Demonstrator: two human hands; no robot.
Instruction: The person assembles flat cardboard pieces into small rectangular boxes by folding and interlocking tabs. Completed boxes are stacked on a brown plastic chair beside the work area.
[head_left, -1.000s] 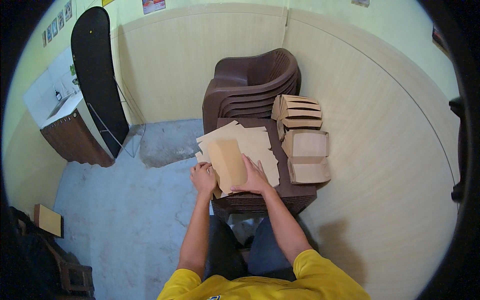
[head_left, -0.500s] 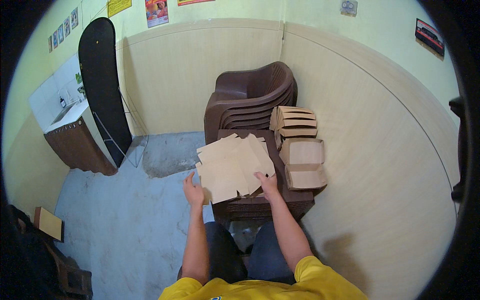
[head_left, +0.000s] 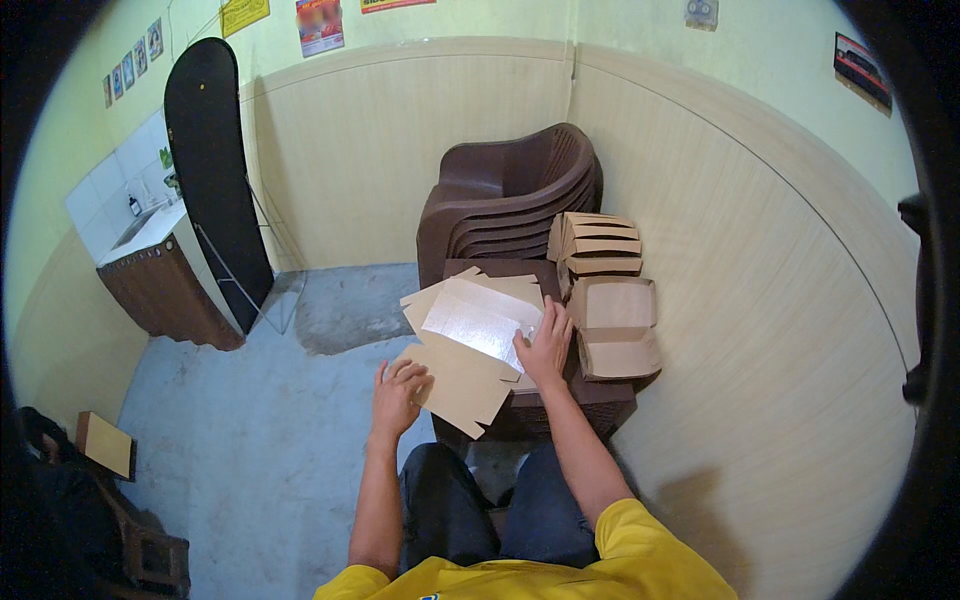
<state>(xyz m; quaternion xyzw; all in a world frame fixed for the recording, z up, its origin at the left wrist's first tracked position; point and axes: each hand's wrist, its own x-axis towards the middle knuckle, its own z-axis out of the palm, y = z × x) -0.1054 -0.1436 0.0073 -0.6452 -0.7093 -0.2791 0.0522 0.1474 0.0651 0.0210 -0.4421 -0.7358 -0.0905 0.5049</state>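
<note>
Left hand (head_left: 398, 393) grips the near-left edge of a flat brown sheet (head_left: 462, 375). Right hand (head_left: 545, 345) lies flat, fingers spread, on the glossy sheet (head_left: 480, 322) atop the stool (head_left: 585, 400). Folded boxes (head_left: 612, 325) sit right; stacked chairs (head_left: 510, 200) far.

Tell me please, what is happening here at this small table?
A seated person in a yellow shirt is handling a pile of flat cardboard blanks on a small brown table. The left hand grips the near corner of a blank that hangs over the table edge. The right hand presses on the glossy top sheet. Beside it on the right lies an open folded box, with stacked boxes behind it and stacked brown chairs beyond.
</note>
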